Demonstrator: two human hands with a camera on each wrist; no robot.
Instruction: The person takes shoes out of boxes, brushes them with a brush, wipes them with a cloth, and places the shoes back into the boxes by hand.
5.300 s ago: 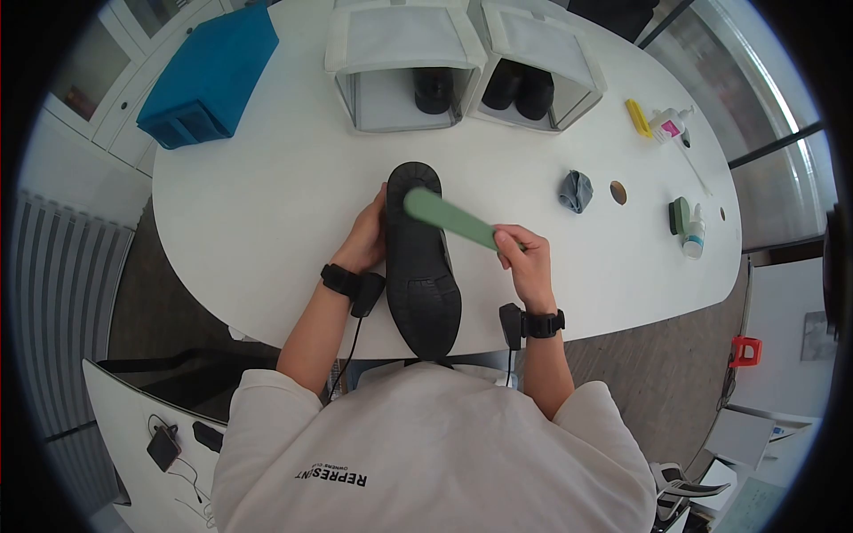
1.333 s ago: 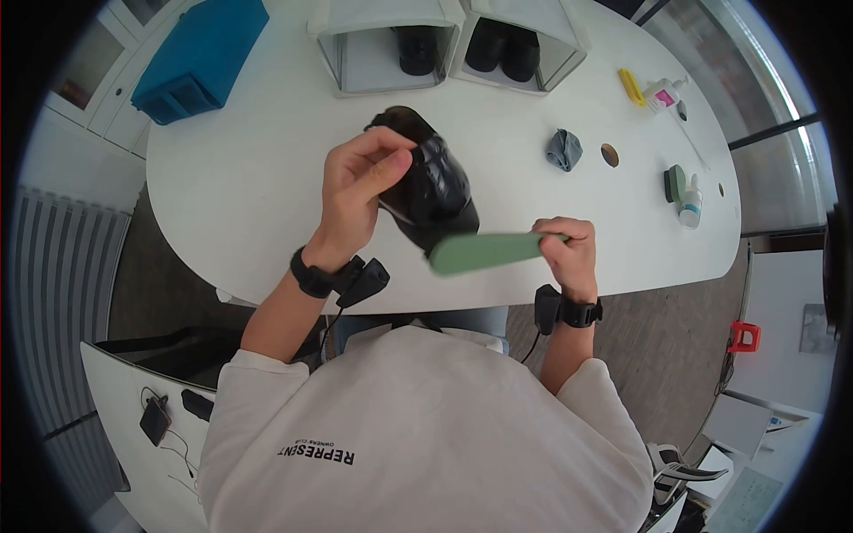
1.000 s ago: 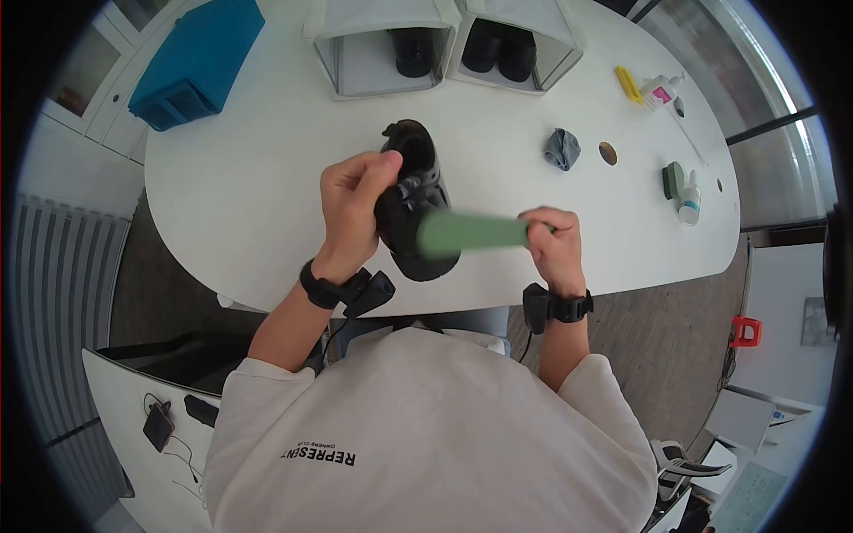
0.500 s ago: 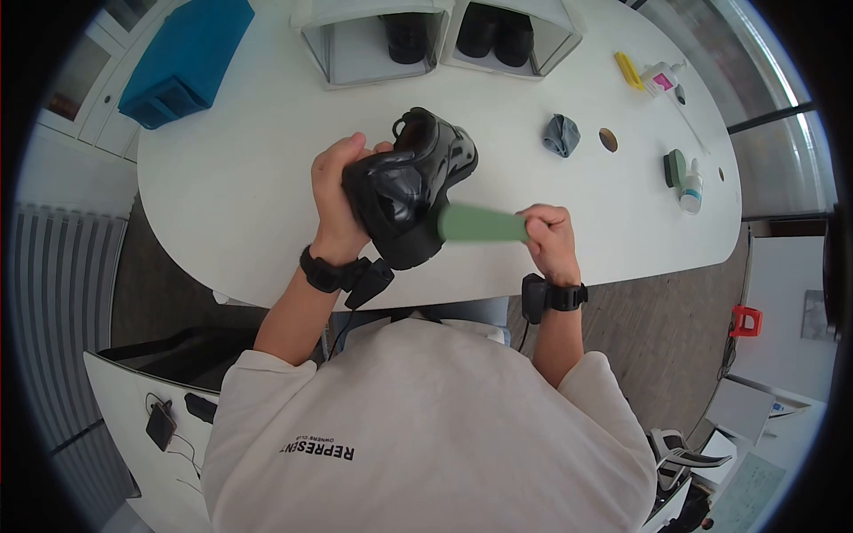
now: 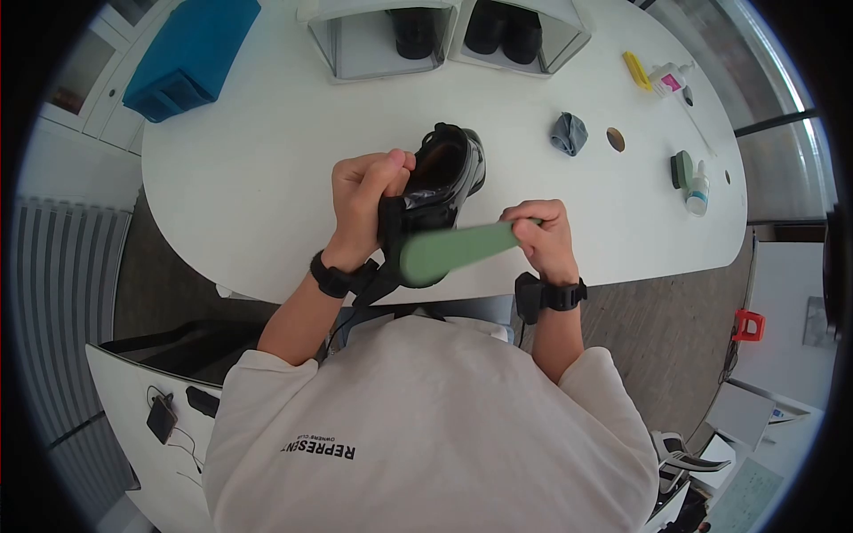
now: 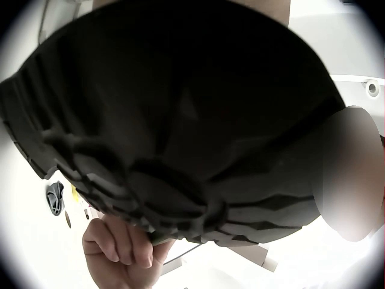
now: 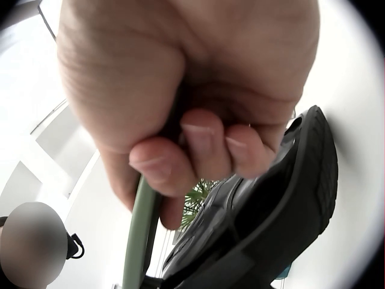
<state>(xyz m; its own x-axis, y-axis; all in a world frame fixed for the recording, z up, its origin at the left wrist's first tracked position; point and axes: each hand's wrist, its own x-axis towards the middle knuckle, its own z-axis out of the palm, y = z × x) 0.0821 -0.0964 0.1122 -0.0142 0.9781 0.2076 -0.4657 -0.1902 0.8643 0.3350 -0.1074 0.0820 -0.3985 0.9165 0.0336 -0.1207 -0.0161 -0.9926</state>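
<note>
My left hand (image 5: pixel 362 195) grips a glossy black shoe (image 5: pixel 442 182), its opening facing up and away from me, above the white table. The shoe's dark patterned sole (image 6: pixel 180 90) fills most of the left wrist view. In my right hand (image 5: pixel 548 242) is the thin end of a long green-backed brush (image 5: pixel 466 247), with fingers curled round it. The brush's broad end is blurred and overlaps the toe end of the shoe, which it partly hides. Dark material lines the brush's green back (image 7: pixel 138 235) in the right wrist view, close beside the shoe (image 7: pixel 301 180).
Two white boxes (image 5: pixel 333 44) at the back hold black shoes (image 5: pixel 414 34). A blue case (image 5: pixel 195 53) lies back left. To the right are a grey cloth (image 5: pixel 569 134), a yellow item (image 5: pixel 635 69), a pump bottle (image 5: pixel 668 78), a smaller brush (image 5: pixel 681 169) and another bottle (image 5: pixel 697 197).
Earlier the shoe lay sole up; since then my left hand has turned it several ways, lately from toe-side up to opening up. The brush has swung left across its toe end.
</note>
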